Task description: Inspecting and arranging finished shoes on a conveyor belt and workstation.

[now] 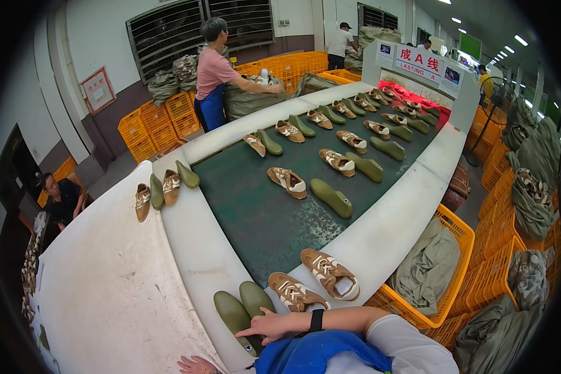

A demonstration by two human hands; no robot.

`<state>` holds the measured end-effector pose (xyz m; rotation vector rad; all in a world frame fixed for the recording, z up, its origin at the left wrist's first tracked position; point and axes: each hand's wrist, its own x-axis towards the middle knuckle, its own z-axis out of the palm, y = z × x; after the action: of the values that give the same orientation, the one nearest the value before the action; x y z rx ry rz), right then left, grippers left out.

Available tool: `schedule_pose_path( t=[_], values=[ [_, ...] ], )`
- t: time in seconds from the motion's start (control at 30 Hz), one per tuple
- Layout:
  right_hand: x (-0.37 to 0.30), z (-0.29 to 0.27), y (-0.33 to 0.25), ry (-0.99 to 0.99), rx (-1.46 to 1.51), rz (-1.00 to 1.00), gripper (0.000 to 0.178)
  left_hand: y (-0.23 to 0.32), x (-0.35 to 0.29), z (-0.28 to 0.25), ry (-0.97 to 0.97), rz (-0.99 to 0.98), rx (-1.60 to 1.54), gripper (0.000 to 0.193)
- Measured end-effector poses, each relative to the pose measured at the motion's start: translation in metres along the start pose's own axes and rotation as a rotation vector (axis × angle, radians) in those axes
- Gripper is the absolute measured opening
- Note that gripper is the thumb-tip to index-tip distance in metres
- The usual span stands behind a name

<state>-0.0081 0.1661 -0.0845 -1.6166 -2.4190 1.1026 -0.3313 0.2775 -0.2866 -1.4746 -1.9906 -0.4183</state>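
Two green shoe lasts lie side by side on the white border near me, the left last (pixel 232 313) and the right last (pixel 254 297). Across their near ends reaches my right hand (pixel 267 326), its index finger stretched out to the left and touching the left last; it grips neither. Low at the edge, my left hand (pixel 196 365) rests flat on the white tabletop with fingers spread, partly cut off. Just right of the lasts sit two brown sneakers with white stripes, the nearer sneaker (pixel 293 292) and the farther sneaker (pixel 330 272).
Rows of brown sneakers and green lasts stand on a dark green conveyor belt (pixel 249 218). Two sneakers and two lasts sit on the far left border. At right is an orange crate (pixel 458 274) with grey-green cloth. A co-worker in a pink shirt (pixel 215 75) stands beyond the belt.
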Motion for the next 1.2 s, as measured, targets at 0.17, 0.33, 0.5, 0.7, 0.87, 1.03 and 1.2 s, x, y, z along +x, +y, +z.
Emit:
schedule_pose_path(
  t=[0.17, 0.33, 0.5, 0.7, 0.87, 1.03, 1.2],
  values=[
    [0.002, -0.001, -0.001, -0.006, 0.008, 0.000, 0.085, -0.001, 0.001, 0.005, 0.006, 0.001, -0.005, 0.037],
    [0.003, -0.001, -0.001, -0.006, 0.014, 0.001, 0.085, -0.003, 0.000, 0.013, -0.001, 0.001, 0.004, 0.037],
    [0.006, 0.000, 0.000, -0.008, 0.010, 0.003, 0.086, -0.003, -0.001, 0.020, -0.010, 0.002, 0.012, 0.037],
    [0.007, 0.001, 0.000, 0.004, 0.003, 0.001, 0.086, -0.003, -0.003, 0.028, -0.020, 0.002, 0.022, 0.038],
    [0.010, 0.000, -0.001, -0.016, 0.008, 0.009, 0.086, -0.004, -0.003, 0.034, -0.028, 0.002, 0.031, 0.038],
    [0.010, -0.001, -0.004, -0.004, 0.016, 0.013, 0.086, -0.004, -0.003, 0.039, -0.036, -0.001, 0.038, 0.038],
    [0.016, 0.006, 0.003, 0.009, 0.025, 0.012, 0.085, -0.004, -0.003, 0.041, -0.045, -0.001, 0.045, 0.039]
  ],
)
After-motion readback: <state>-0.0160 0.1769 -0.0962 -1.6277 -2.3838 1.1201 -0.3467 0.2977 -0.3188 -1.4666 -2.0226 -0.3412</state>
